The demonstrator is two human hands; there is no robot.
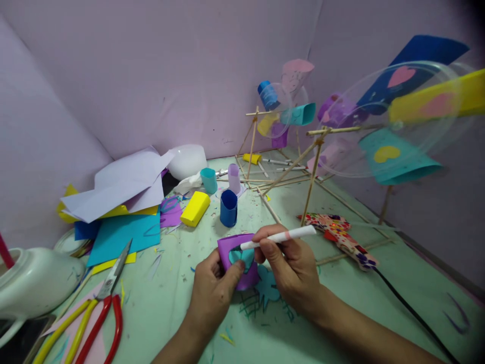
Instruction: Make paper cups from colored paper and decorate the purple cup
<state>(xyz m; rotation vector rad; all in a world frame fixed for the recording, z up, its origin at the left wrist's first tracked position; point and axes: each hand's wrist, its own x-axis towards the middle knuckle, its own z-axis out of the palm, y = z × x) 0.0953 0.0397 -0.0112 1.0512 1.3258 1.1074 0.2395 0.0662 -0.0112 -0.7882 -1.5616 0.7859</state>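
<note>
My left hand (216,290) grips a purple paper tube (226,247), with the thumb pressed on a teal paper cutout (247,257) that lies against its front. In my right hand (290,265) is a white marker (278,236) with a pink band. Its tip touches or nearly touches the upper edge of the cutout; I cannot tell which. Under my hands a teal paper scrap (268,287) lies on the table among dark scribbled marks. Just beyond stand a dark blue paper tube (229,208) and a yellow one (195,209) on its side.
Scissors (111,283) and a stack of coloured paper (125,230) lie left, near a white teapot-like vessel (41,278). At right are a glue gun (343,235) with a black cord and a stick-framed wheel (384,146) carrying paper cups. A smaller wheel (278,108) stands behind.
</note>
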